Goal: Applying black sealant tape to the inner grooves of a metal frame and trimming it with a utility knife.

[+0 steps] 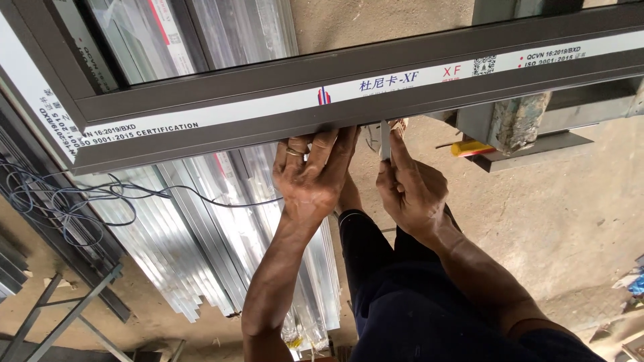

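Left hand (312,177) clamps aluminium frame rail (282,100) underside; right hand (409,188) pinches thin metal strip (385,139). Keep strip square, rail braced.

Both hands (315,175) (409,188) under frame (268,100) (grey)

Soft, even daylight fills the view, with no hard shadows. The plastic-wrapped metal lengths (221,221) at seven o'clock throw pale glare. The dark frame (268,87) bows toward eleven o'clock, a wide-lens bend. Focus is fairly sharp; the floor (570,221) at four o'clock looks slightly soft.
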